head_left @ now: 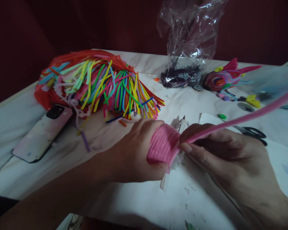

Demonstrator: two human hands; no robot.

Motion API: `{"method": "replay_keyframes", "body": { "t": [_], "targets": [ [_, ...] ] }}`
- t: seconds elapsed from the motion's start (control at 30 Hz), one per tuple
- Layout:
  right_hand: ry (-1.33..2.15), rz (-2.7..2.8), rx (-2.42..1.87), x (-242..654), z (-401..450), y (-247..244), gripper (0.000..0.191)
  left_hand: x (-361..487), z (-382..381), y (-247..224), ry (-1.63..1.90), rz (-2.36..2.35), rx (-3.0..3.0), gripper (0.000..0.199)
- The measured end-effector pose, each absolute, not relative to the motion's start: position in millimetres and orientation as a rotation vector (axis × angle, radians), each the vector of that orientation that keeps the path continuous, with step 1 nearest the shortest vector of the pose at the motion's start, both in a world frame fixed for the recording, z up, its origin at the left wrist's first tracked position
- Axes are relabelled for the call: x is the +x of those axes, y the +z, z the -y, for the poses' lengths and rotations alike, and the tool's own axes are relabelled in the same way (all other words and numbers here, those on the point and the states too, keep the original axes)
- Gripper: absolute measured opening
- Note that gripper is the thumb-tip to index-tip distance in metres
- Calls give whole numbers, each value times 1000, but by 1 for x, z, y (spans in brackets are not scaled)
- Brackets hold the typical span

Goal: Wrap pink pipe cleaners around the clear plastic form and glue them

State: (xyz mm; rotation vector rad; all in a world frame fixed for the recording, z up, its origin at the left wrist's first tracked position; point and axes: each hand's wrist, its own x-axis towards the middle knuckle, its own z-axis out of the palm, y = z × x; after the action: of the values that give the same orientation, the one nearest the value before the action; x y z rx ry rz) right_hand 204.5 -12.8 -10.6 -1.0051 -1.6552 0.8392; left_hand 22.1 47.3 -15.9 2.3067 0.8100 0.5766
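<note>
My left hand point(134, 153) is closed around a short roll wound with rows of pink pipe cleaner point(164, 143). What lies inside the roll is mostly hidden, though some whitish fluff shows at its lower right end. At that same end, my right hand point(220, 156) pinches a long pink pipe cleaner point(244, 116) between thumb and fingers. Its free length runs up past the right edge of the view. Behind and below the roll, parts of a clear glue-gun-like tool point(182, 124) show on the table.
Many coloured pipe cleaners point(120, 92) spill from a red plastic bag point(40, 95) at the back left. A phone point(43, 132) lies in front. Behind my hands are a clear bag point(192, 35), a colourful fish-like figure point(220, 81) and a green button-like piece point(221, 117). Black-handled scissors point(254, 131) rest on white paper point(283, 153).
</note>
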Motion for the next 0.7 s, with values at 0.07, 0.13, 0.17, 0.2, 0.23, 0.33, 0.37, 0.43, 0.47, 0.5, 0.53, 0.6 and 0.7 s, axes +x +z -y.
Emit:
{"method": "replay_keyframes", "body": {
  "t": [0.07,0.13,0.17,0.2,0.23,0.33,0.37,0.43,0.47,0.5,0.53,0.6,0.7],
  "targets": [
    [833,1650,-1014,205,13,-11,6,22,-48,-15,561,-806,2302,70],
    [833,1647,-1015,206,14,-11,7,22,-47,-13,540,-799,2295,68],
    [837,1646,-1012,206,14,-12,9,22,-47,-12,541,-800,2288,67],
    [842,1645,-1007,207,14,-13,9,22,-47,-11,546,-801,2282,66],
    [849,1645,-1000,207,14,-13,10,22,-47,-10,546,-799,2277,64],
    [855,1641,-985,207,15,-16,12,23,-47,-9,563,-794,2269,62],
    [856,1641,-986,207,15,-16,13,23,-48,-10,568,-791,2268,62],
    [839,1637,-980,207,15,-18,14,23,-49,-11,572,-780,2262,63],
    [834,1638,-979,207,15,-18,13,23,-50,-12,572,-772,2256,64],
    [832,1639,-979,207,15,-18,13,23,-50,-13,571,-766,2249,64],
    [837,1638,-980,207,14,-18,12,23,-50,-13,574,-768,2240,63],
    [851,1636,-980,206,13,-18,10,24,-49,-12,574,-781,2223,62],
    [872,1649,-960,205,12,-15,9,25,-46,-10,558,-820,2209,64]
  ]
}}
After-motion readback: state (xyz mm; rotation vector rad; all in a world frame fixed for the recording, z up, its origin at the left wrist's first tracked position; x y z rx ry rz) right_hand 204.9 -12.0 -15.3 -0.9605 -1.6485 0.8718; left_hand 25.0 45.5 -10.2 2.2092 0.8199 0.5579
